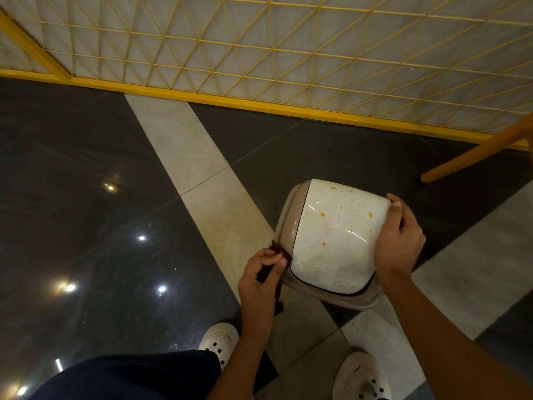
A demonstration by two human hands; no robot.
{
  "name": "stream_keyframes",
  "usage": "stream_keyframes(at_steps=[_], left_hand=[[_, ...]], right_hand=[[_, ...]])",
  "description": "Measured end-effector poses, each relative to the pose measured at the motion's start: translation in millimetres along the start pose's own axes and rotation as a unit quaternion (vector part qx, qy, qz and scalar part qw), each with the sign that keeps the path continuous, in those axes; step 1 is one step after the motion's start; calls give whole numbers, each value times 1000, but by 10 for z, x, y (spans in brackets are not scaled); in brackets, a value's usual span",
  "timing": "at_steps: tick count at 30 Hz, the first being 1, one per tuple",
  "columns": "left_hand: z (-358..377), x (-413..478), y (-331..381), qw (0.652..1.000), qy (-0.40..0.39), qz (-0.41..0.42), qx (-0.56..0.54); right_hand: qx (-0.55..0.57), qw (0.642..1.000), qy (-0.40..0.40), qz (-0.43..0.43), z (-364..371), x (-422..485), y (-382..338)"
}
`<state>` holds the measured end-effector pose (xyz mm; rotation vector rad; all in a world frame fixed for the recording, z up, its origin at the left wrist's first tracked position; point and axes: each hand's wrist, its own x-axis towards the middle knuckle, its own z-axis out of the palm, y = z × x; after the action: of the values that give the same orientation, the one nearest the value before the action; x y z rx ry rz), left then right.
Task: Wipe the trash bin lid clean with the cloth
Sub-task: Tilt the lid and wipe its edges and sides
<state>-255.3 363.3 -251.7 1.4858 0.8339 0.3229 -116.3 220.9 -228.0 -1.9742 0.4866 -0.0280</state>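
Gripping one dark brown cloth (279, 253) against one stained glossy white plastic bin lid (337, 235), the left hand (259, 280) pinches it; the right hand (399, 238) clasps the lid's far edge.

White trash bin lid (334, 235), orange-spotted; dark cloth (279, 250) against its left rim.

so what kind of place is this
Likely an indoor commercial or public hall rather than a home: a polished dark and pale stone floor mirrors ceiling lights, a yellow wire-mesh partition runs along its edge, and a stained trash bin lid is in hand.
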Motion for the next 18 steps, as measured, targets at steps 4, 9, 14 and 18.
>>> stream_keyframes(at_steps=[4, 9, 14, 18], left_hand=[[38, -16, 19, 1000, 4, 12, 0], [-77, -150, -159, 998, -2, -8, 62], [-91, -148, -153, 974, -20, 64, 215], [-87, -164, -150, 971, -17, 59, 232]], right_hand=[[-1, 1000, 3, -10, 4, -13, 3], [-5, 1000, 4, -12, 3, -9, 15], [-4, 1000, 3, -10, 6, -2, 19], [-2, 1000, -1, -11, 7, -6, 23]])
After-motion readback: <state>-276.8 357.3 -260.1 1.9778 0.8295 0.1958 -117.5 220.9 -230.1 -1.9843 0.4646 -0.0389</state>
